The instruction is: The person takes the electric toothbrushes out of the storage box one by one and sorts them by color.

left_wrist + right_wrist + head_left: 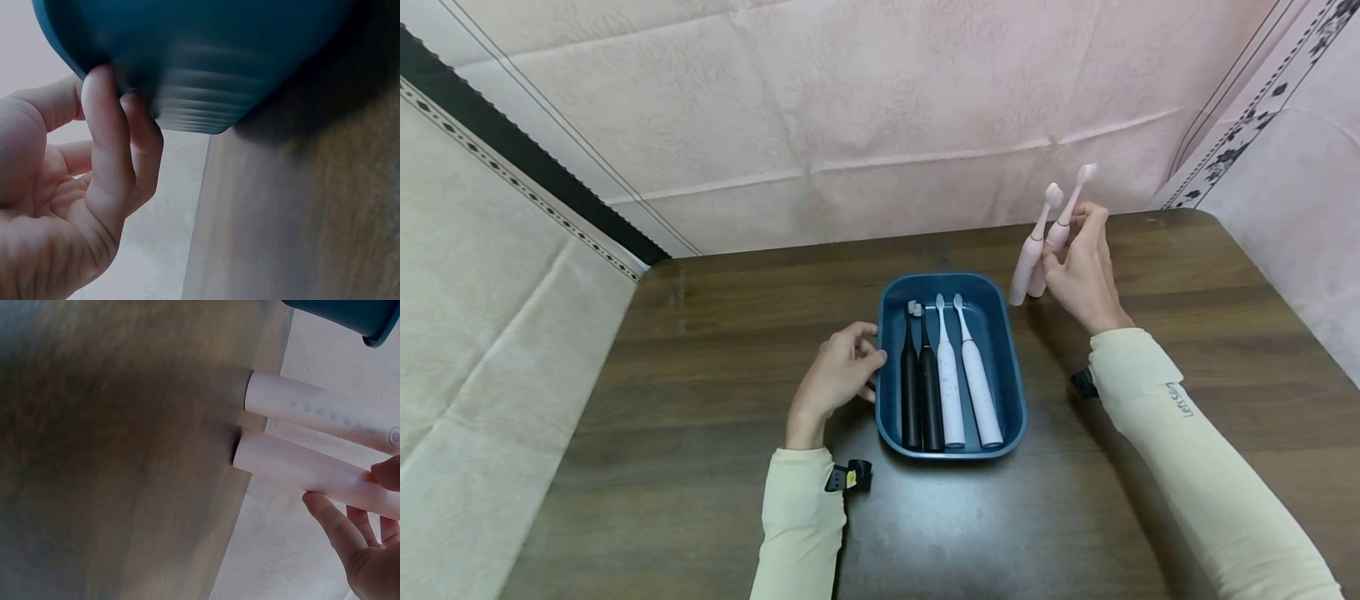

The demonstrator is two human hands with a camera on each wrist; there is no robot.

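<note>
Two pink electric toothbrushes stand upright on the table, just right of the blue tray's (1017, 367) far corner. My right hand (1086, 271) pinches the right-hand pink toothbrush (294, 465) by its handle, thumb on one side and fingers on the other. Close beside it stands the other pink toothbrush (312, 406), its button facing the right wrist camera. At the tray's left side, my left hand (838, 367) holds the rim with bent fingers and thumb. Inside the tray lie two black electric toothbrushes (912, 392) on the left and two white ones (950, 383) on the right, heads pointing away.
The brown wooden table (715, 400) reaches back to a pale cloth wall (850, 108), right behind the pink toothbrushes. More pale cloth hangs at both sides. A dark wrist strap (850, 476) sits on the left sleeve.
</note>
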